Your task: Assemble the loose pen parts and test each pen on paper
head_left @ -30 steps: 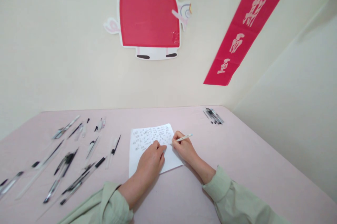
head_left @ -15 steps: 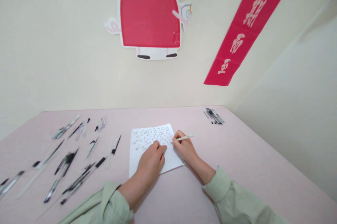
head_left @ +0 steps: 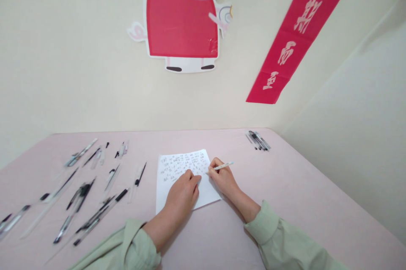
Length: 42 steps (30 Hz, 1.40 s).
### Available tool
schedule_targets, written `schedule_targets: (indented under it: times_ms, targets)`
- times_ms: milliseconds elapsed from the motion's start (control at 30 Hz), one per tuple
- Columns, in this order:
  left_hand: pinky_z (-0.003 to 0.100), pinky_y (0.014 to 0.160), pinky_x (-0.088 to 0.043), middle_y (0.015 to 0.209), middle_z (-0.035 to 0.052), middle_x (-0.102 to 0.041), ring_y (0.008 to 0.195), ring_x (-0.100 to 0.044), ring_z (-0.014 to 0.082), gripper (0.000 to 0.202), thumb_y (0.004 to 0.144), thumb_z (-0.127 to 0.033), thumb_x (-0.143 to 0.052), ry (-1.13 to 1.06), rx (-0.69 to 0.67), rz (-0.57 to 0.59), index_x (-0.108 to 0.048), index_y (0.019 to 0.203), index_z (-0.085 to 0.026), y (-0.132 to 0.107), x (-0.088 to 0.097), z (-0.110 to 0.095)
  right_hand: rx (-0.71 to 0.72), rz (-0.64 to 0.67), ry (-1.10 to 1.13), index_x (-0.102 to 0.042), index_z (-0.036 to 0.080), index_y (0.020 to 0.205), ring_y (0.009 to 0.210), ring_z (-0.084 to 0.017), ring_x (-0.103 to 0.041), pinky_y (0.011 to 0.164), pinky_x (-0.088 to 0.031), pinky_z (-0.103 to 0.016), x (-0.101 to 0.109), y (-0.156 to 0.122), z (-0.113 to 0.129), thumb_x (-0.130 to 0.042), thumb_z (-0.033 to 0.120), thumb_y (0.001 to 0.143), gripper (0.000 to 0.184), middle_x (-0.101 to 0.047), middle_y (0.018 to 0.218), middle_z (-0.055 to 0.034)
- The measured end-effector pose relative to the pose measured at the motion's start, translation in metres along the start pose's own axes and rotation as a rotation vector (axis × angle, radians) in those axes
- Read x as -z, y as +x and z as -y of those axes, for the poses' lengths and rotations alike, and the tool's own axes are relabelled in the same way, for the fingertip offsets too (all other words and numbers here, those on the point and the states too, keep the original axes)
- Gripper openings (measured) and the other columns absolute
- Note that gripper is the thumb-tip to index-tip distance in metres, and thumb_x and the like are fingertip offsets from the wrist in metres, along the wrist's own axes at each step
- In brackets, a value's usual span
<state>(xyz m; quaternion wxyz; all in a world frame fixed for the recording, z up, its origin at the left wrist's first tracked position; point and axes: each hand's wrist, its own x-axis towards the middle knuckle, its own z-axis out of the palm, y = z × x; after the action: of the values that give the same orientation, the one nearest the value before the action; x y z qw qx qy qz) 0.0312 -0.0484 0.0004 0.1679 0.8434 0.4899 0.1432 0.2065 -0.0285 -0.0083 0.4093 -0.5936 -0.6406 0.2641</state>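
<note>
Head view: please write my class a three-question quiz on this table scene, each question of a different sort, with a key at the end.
1. What does the right hand hold?
2. True or false: the left hand rests on the paper.
3. Near the far right corner of the table lies: a) a cup; b) a cluster of pens; c) a pair of scissors.

Key: 1. A pale pen. 2. True. 3. b.

Handwriting (head_left: 182, 161) on paper (head_left: 204, 196) illegibly small
</note>
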Motion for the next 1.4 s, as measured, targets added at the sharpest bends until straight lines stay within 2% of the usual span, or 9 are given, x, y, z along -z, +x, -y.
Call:
schedule_targets:
  times_ms: [700,933,1033,1100,1200,1300,1400]
  targets:
    - [0.031,0.075,-0.041,0.094,0.0067,-0.055,0.085,-0.056,0.0203,0.031,0.086,-0.014,-0.039,-0.017,-0.005,-0.037,-0.064,0.104,-0.021,0.001,-0.003,0.001,-0.008,0.013,-0.01,-0.045,0.022,0.065,0.058,-0.013,-0.047,0.058,-0.034,-0.025,0.0,0.001,-0.002,-0.046,0.021,0.077,0.012,-0.047,0.059,0.0051]
    - [0.032,0.075,-0.042,0.095,0.0074,-0.055,0.086,-0.057,0.0208,0.031,0.086,-0.014,-0.039,-0.02,-0.013,-0.037,-0.064,0.103,-0.02,0.0,-0.002,0.001,0.012,-0.02,0.0,-0.044,0.022,0.064,0.058,-0.013,-0.047,0.058,-0.033,-0.025,0.001,0.002,-0.004,-0.046,0.019,0.075,0.011,-0.047,0.058,0.0052]
    - [0.033,0.075,-0.042,0.094,0.0075,-0.056,0.086,-0.057,0.0213,0.031,0.086,-0.014,-0.039,-0.041,-0.005,-0.036,-0.064,0.104,-0.021,-0.001,-0.002,0.001,0.004,-0.04,0.073,-0.044,0.022,0.063,0.058,-0.013,-0.047,0.058,-0.034,-0.025,0.001,0.004,-0.007,-0.046,0.018,0.074,0.012,-0.047,0.057,0.0054]
    - [0.034,0.076,-0.043,0.096,0.0075,-0.057,0.087,-0.057,0.0218,0.032,0.086,-0.015,-0.04,-0.107,0.004,-0.058,-0.063,0.108,-0.021,0.0,-0.004,0.004,-0.017,-0.089,0.161,-0.044,0.022,0.062,0.057,-0.013,-0.046,0.056,-0.034,-0.024,0.001,0.005,-0.01,-0.047,0.02,0.075,0.013,-0.046,0.056,0.0055]
    - [0.034,0.079,-0.044,0.1,0.0065,-0.059,0.09,-0.058,0.0209,0.03,0.087,-0.02,-0.042,-0.324,0.019,-0.135,-0.058,0.112,-0.022,0.003,-0.007,0.009,-0.033,-0.139,0.243,-0.045,0.022,0.064,0.055,-0.013,-0.043,0.054,-0.034,-0.024,0.001,0.008,-0.013,-0.05,0.025,0.078,0.015,-0.044,0.055,0.006]
    - [0.032,0.077,-0.045,0.095,0.0041,-0.061,0.083,-0.058,0.0185,0.02,0.084,-0.024,-0.048,-0.548,0.064,-0.215,-0.056,0.102,-0.021,0.008,-0.009,0.015,-0.023,-0.143,0.26,-0.049,0.021,0.069,0.055,-0.013,-0.042,0.053,-0.033,-0.024,0.001,0.009,-0.009,-0.053,0.031,0.08,0.015,-0.044,0.057,0.006]
    - [0.032,0.072,-0.046,0.087,0.0023,-0.061,0.074,-0.057,0.0169,0.01,0.081,-0.025,-0.051,-0.68,0.108,-0.259,-0.054,0.089,-0.021,0.012,-0.008,0.016,-0.022,-0.109,0.311,-0.055,0.021,0.078,0.056,-0.012,-0.045,0.053,-0.034,-0.024,0.002,0.007,-0.001,-0.057,0.032,0.079,0.011,-0.049,0.061,0.0054]
